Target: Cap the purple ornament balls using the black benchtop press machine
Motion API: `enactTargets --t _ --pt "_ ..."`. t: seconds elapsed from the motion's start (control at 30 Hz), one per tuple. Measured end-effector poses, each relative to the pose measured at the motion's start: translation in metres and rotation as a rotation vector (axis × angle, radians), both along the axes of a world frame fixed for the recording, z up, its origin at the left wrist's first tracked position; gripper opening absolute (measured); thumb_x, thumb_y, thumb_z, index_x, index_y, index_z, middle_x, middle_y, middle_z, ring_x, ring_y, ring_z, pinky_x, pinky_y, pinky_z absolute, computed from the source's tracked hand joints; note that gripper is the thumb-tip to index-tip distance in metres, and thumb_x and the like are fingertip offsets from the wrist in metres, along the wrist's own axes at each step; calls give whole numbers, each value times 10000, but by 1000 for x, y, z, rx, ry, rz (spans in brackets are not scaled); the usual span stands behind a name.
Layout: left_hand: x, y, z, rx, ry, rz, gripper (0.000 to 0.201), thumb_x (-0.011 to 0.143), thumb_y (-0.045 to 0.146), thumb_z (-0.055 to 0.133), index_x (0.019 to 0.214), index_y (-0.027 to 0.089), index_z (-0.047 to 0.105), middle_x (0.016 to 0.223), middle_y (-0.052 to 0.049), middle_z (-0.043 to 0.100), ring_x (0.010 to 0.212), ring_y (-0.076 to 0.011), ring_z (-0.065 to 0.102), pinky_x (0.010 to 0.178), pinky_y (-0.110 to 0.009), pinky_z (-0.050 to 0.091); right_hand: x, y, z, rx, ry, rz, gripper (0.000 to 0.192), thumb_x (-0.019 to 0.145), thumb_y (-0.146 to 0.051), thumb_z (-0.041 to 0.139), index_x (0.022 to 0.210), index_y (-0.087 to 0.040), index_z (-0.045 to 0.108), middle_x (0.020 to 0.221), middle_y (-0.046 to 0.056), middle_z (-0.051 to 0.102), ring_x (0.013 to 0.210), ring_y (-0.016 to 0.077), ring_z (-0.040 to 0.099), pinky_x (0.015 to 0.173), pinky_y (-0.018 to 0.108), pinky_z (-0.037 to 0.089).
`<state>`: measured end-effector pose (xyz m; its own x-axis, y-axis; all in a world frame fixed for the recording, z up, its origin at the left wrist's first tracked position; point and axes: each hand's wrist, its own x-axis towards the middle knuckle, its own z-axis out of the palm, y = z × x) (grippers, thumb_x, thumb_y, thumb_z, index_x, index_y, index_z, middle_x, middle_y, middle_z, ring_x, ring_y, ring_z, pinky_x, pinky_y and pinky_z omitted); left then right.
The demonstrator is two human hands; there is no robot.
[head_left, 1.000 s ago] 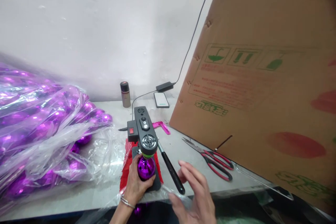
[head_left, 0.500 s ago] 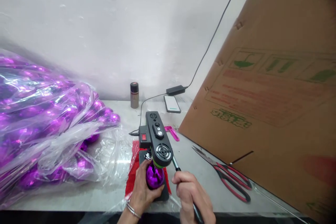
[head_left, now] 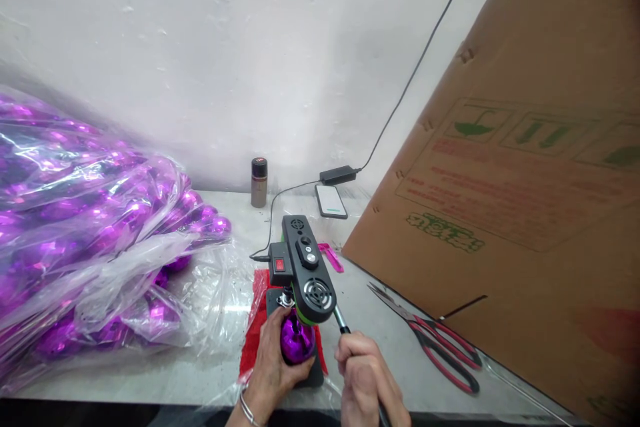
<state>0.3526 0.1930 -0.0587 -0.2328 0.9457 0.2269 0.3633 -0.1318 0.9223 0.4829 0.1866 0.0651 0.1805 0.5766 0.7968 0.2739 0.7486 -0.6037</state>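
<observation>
My left hand point(head_left: 276, 361) is wrapped round a shiny purple bauble point(head_left: 298, 341) from its left and near side. The bauble sits right under the round front end of a small black machine point(head_left: 312, 273), which has vent grilles, silver buttons and a red switch. My right hand point(head_left: 369, 373) is closed in a fist round the black grip of the machine's metal lever point(head_left: 341, 319), to the right of the bauble. The machine's dark base lies on a red cloth point(head_left: 254, 340). Part of the bauble is hidden by the machine's head and my fingers.
A clear plastic bag point(head_left: 135, 260) full of purple baubles covers the left. Scissors point(head_left: 435, 340) with red and black handles lie at right, beside a large cardboard box point(head_left: 500, 213). Behind stand a brown bottle point(head_left: 259, 183), a phone point(head_left: 331, 202), a power adapter point(head_left: 337, 175) and a pink piece point(head_left: 332, 257).
The whole view has shifted slightly, so everything sits a little further right. Both hands keep their holds on the bauble and the lever.
</observation>
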Motion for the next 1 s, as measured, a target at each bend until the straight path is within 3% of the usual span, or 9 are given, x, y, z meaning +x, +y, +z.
enactTargets --t 0.5,1.0 --pt "0 1 5 -12 3 -21 760 671 378 864 1356 153 624 1320 -210 716 1257 -443 685 1110 -648 545 -4 2 -7 6 55 -12 346 1072 -208 482 729 -210 529 725 4 564 598 119 526 533 235 439" --pt "1 3 9 -10 12 -59 735 713 342 815 1375 118 589 1349 -239 695 1293 -452 658 1119 -679 514 -2 -1 -13 -41 106 76 340 1080 -162 454 752 -208 532 772 -12 561 630 100 518 555 228 425"
